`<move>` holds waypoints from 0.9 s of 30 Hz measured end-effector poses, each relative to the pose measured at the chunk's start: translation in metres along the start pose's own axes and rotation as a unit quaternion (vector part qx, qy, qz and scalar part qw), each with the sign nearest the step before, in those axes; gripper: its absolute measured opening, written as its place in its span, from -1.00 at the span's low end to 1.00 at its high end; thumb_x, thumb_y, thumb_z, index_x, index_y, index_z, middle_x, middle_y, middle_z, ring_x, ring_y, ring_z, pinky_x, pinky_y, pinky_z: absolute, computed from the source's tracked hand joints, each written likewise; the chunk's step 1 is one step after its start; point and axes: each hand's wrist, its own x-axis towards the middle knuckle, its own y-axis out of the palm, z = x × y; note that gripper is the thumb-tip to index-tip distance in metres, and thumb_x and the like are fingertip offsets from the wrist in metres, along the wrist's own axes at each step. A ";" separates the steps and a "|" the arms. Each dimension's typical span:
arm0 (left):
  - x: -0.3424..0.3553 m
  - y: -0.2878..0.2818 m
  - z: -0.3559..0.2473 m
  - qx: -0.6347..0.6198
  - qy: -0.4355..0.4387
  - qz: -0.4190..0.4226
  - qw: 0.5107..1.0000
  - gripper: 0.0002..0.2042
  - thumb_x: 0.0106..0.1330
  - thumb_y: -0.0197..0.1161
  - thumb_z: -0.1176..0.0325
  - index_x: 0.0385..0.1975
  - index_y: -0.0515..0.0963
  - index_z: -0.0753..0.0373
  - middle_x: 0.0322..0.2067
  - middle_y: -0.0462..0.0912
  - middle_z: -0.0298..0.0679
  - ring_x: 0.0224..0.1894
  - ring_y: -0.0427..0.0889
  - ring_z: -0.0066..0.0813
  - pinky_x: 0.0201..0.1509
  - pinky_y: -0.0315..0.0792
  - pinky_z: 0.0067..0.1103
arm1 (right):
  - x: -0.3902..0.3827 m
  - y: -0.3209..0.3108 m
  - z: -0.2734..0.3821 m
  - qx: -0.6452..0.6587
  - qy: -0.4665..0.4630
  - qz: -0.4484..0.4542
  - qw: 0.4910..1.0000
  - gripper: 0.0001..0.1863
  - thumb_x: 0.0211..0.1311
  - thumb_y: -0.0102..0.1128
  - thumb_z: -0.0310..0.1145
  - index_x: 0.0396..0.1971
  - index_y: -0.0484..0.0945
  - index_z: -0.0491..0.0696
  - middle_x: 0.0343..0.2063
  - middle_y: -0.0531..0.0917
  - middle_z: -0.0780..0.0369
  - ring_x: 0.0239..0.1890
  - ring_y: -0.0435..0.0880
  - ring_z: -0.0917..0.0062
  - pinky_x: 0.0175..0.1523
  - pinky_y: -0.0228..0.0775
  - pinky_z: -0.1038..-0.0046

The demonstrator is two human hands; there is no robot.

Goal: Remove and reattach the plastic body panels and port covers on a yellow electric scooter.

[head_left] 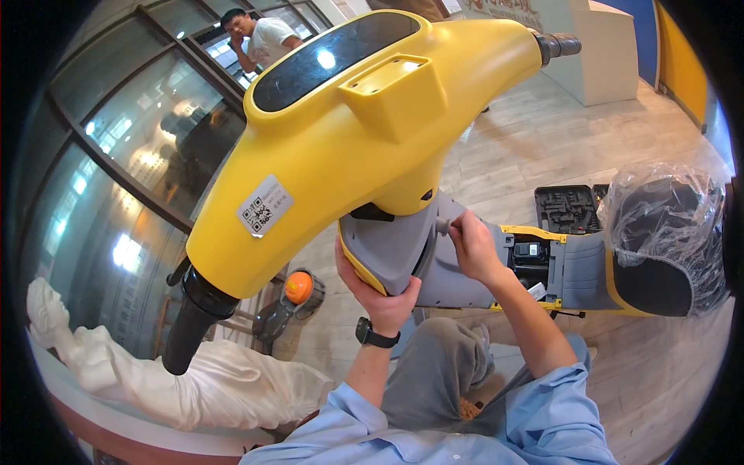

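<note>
A yellow scooter handlebar cover with a dark glossy display spans the view, with black grips at its ends. Below it, my left hand is wrapped round the lower edge of a grey, yellow-edged front panel. My right hand has its fingers curled at the panel's right side, around a small grey cylindrical part; how much it grips is partly hidden. To the right, an open compartment with black components sits in the grey-and-yellow body.
A plastic-wrapped black seat is at right, beside an open black tool case. A white statue lies at lower left near an orange-and-grey object. A person in a white T-shirt is at the back. A white counter stands upper right.
</note>
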 end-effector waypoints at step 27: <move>-0.007 0.003 0.007 0.000 -0.008 -0.016 1.000 0.12 -0.31 0.42 0.53 0.41 -0.06 0.28 0.37 0.05 -0.02 0.42 0.10 -0.02 0.47 0.01 -0.22 | -0.009 0.013 -0.010 0.044 0.006 -0.021 0.999 -0.81 0.25 0.08 -0.60 -0.20 0.29 -0.20 -0.42 0.52 -0.01 -0.35 0.53 0.04 -0.26 0.38 0.20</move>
